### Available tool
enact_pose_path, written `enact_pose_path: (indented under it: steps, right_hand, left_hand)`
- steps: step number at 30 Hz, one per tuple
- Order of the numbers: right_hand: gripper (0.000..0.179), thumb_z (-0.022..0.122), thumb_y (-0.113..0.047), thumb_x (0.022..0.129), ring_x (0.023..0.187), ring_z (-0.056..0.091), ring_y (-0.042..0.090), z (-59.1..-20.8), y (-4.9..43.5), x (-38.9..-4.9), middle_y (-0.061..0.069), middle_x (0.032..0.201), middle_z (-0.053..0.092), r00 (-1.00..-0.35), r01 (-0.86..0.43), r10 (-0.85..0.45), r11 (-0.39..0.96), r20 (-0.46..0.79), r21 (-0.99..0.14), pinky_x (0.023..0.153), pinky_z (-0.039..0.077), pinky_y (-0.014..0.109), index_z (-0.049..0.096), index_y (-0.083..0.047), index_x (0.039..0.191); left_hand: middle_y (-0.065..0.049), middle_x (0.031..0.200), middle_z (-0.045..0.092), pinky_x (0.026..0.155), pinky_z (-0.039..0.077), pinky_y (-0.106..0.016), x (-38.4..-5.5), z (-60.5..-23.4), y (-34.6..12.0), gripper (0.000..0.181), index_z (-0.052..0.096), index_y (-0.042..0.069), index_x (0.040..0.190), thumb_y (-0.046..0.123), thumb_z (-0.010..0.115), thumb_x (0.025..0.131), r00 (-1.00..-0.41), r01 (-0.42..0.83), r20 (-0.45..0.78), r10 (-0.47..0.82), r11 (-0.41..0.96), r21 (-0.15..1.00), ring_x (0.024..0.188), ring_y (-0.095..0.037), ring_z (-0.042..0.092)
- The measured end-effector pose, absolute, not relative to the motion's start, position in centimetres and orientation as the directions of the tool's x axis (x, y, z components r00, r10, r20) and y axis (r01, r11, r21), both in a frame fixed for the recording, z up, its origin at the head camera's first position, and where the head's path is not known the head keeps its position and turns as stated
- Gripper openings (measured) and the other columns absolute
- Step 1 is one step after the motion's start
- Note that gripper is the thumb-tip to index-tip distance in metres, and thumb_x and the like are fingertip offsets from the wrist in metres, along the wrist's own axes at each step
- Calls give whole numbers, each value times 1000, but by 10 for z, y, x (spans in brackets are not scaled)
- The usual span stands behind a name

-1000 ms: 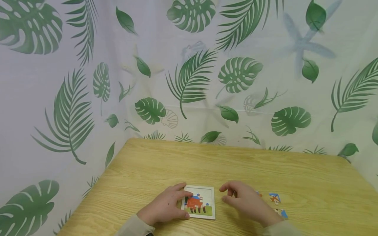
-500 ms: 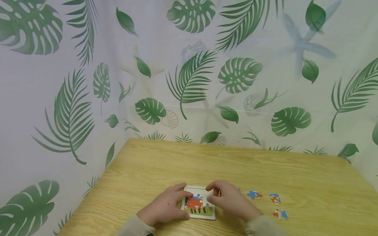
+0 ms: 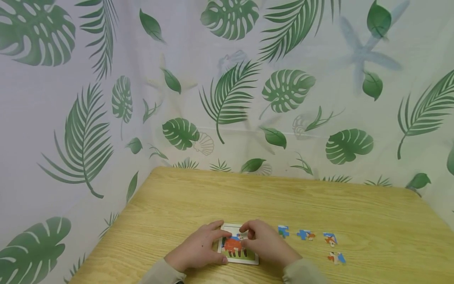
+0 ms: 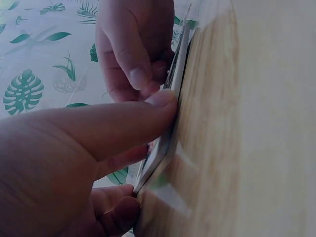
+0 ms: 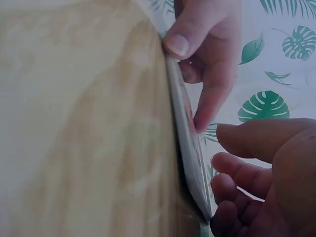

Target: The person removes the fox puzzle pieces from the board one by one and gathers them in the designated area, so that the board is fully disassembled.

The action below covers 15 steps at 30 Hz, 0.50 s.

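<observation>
A small white-framed jigsaw puzzle [image 3: 239,260], partly filled with a red animal on green ground, lies on the table. My left hand [image 3: 202,244] grips its left side, with the thumb on the near edge, a finger at the far corner and another finger over the picture. Over the right part of the puzzle is my right hand [image 3: 266,242], thumb and index finger apart and the other fingers loosely curled. No piece shows between them in the right wrist view, where the right hand [image 5: 276,168] is beside the frame's edge. The right hand hides part of the picture.
Several loose puzzle pieces lie right of the frame: a blue-green one [image 3: 283,231], a blue-orange one [image 3: 304,234], a fox-faced one [image 3: 330,238] and a nearer one [image 3: 336,257]. A leaf-patterned curtain [image 3: 234,98] stands behind the wooden table [image 3: 198,193].
My right hand has moved left from beside the frame to over the puzzle, uncovering loose pieces on the table. My left hand has stayed in place on the frame.
</observation>
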State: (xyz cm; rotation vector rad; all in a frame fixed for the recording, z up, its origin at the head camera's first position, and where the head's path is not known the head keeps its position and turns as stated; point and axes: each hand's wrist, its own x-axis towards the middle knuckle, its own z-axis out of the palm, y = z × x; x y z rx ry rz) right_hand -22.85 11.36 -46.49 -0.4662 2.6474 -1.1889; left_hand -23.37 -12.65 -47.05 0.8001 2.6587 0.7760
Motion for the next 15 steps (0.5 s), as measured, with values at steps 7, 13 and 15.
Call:
enact_pose_path:
  steps: [7, 13, 15]
  right_hand:
    - [28, 76, -24, 89, 72, 50, 18, -470, 111, -227, 2, 84, 54, -936, -194, -348, 645, -59, -739, 61, 40, 32, 69, -12, 112]
    - [33, 78, -26, 86, 69, 49, 14, -475, 109, -227, -2, 80, 54, -932, -270, -364, 676, 8, -686, 60, 40, 29, 71, -10, 114]
    - [35, 79, -28, 84, 68, 48, 14, -476, 107, -227, -2, 79, 54, -932, -279, -363, 693, 12, -665, 59, 39, 29, 71, -11, 114]
  left_hand:
    - [-6, 161, 34, 108, 38, -58, -234, -471, -126, 65, 62, 30, 140, 49, 81, 81, -810, 447, -79, 580, 701, 556, 143, -34, 35]
    - [-7, 161, 34, 107, 39, -57, -233, -470, -126, 65, 63, 28, 139, 49, 82, 81, -807, 459, -62, 587, 690, 559, 142, -35, 36]
    - [-6, 161, 34, 107, 39, -57, -232, -470, -126, 65, 63, 28, 139, 49, 82, 80, -808, 461, -58, 586, 691, 557, 143, -34, 36]
